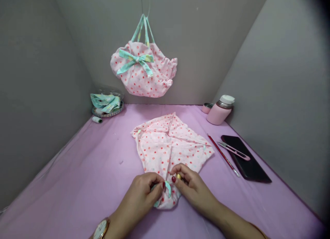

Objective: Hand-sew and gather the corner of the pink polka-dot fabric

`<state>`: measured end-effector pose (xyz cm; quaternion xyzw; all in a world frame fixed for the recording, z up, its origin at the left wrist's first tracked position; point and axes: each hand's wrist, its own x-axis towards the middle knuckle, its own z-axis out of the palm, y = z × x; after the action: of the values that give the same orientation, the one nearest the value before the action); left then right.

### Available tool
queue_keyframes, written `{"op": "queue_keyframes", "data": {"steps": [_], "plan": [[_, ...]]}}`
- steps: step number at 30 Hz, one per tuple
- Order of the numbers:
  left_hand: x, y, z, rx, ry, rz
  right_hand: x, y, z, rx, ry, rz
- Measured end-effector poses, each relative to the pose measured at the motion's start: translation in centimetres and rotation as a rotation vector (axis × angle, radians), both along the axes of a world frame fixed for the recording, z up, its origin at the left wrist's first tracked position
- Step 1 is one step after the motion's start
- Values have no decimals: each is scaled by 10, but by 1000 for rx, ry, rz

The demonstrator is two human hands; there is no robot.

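A piece of pink fabric [157,149] with red dots lies spread on the table, its near corner gathered between my hands. My left hand [145,191] is closed, pinching that gathered corner beside a small mint-green fabric strip [168,189]. Just to the right, my right hand [190,184] has its thumb and forefinger brought together close to the cloth. Whatever sits between those fingertips is too small to make out. A gold-coloured band or cap [178,176] shows on one of its fingers.
A pink dotted bag [144,77] with a mint bow hangs above the table. At right are a red pencil [223,154], pink thread snips [238,153] on a black phone-like slab [254,168], and a pink bottle [218,112]. Back left stand a tray [110,113] of mint fabric and a thread spool [97,119].
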<state>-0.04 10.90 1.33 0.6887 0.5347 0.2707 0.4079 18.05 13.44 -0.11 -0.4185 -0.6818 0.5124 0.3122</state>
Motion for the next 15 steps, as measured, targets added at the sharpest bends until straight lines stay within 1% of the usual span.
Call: {"op": "queue_keyframes", "data": {"steps": [2, 4, 6, 8, 12, 15], "plan": [[0, 0, -3, -23, -15, 22, 3, -1, 1, 101, -61, -1], [0, 1, -6, -33, -26, 34, 5, -4, 3, 178, -146, 63], [-1, 1, -7, -40, -37, 50, 6, -7, 5, 215, -209, 152], [-1, 2, -6, -58, -50, 64, 6, -9, 7, 229, -247, 205], [-1, 3, -1, -68, -34, 76, 7, -9, 10, 230, -250, 197], [-1, 2, 3, -27, 9, 82, 7, -9, 10, 191, -189, 130]]}}
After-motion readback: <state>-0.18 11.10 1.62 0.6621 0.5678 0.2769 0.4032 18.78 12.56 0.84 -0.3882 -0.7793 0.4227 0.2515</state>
